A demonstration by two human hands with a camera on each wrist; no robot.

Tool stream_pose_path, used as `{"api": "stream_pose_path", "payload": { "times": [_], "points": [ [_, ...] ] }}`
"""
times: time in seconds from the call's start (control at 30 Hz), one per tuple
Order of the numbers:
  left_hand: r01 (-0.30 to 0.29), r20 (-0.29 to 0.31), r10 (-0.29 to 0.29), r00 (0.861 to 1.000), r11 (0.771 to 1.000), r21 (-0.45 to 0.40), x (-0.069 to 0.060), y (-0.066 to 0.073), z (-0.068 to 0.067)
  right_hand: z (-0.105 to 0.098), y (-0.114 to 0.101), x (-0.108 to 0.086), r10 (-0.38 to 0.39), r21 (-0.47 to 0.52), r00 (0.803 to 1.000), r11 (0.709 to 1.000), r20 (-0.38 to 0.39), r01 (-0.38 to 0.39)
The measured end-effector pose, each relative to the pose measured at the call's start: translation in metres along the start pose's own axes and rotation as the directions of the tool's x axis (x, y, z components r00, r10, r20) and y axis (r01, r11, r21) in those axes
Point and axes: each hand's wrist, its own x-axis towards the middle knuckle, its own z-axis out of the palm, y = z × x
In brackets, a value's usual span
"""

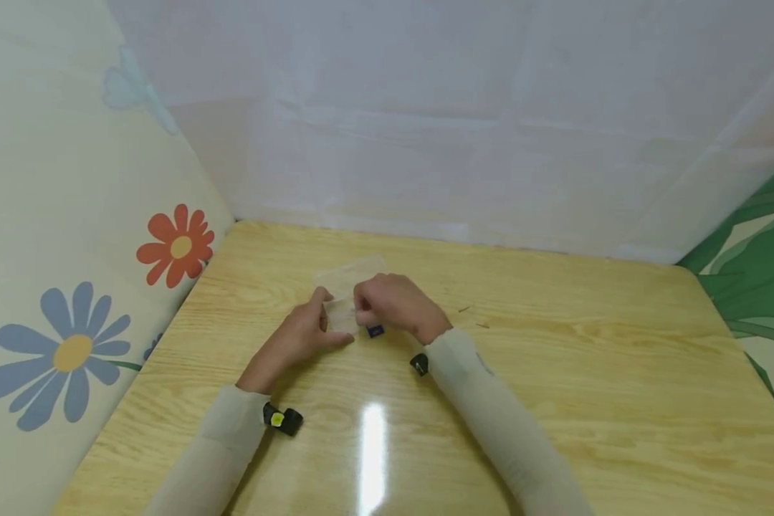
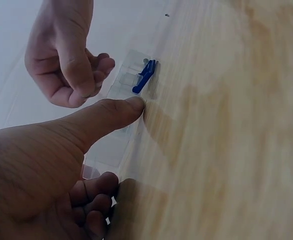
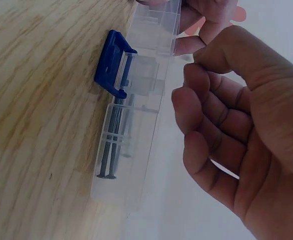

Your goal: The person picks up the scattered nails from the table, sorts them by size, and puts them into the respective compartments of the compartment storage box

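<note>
A clear plastic box (image 1: 340,319) with a blue latch (image 3: 109,65) lies on the table, its transparent lid (image 1: 348,274) raised at the back. Long dark nails or screws (image 3: 109,145) show through its wall at one end. My left hand (image 1: 306,330) holds the box at its left side, thumb along the front wall and fingers at the far side. Over the box's right part, my right hand (image 1: 396,304) has its fingers curled and thumb and index tip together. A small grey item (image 3: 187,58) shows at those tips; its kind is unclear.
Two thin brownish pieces (image 1: 474,317) lie on the wooden table (image 1: 587,387) right of the right hand. A pale wall sheet (image 1: 426,143) rises behind the table, and a flower-patterned sheet (image 1: 51,215) stands along its left edge.
</note>
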Motion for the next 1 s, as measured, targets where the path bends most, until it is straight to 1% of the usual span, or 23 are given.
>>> {"api": "stream_pose_path", "payload": {
  "times": [0.27, 0.5, 0.7, 0.9, 1.0],
  "points": [
    [-0.003, 0.000, 0.003, 1.000, 1.000, -0.012, -0.001, 0.001, 0.001, 0.001, 0.007, -0.009, 0.014, 0.014, 0.999, 1.000, -0.043, -0.013],
    [-0.019, -0.008, 0.019, 1.000, 1.000, -0.017, -0.002, 0.000, 0.002, -0.007, 0.015, -0.025, 0.049, 0.048, 0.998, 0.998, -0.049, -0.047],
    [0.005, 0.001, -0.005, 1.000, 1.000, -0.026, -0.002, 0.002, 0.003, -0.014, 0.025, -0.046, 0.112, 0.051, 0.993, 0.993, -0.045, -0.110],
    [0.019, 0.010, -0.019, 1.000, 1.000, 0.003, -0.001, 0.002, 0.001, -0.018, 0.040, -0.072, 0.186, 0.076, 0.981, 0.980, -0.047, -0.182],
    [0.025, 0.006, -0.025, 1.000, 1.000, 0.010, -0.001, 0.002, 0.001, -0.019, 0.050, -0.087, 0.209, 0.065, 0.976, 0.977, -0.060, -0.205]
  ]
}}
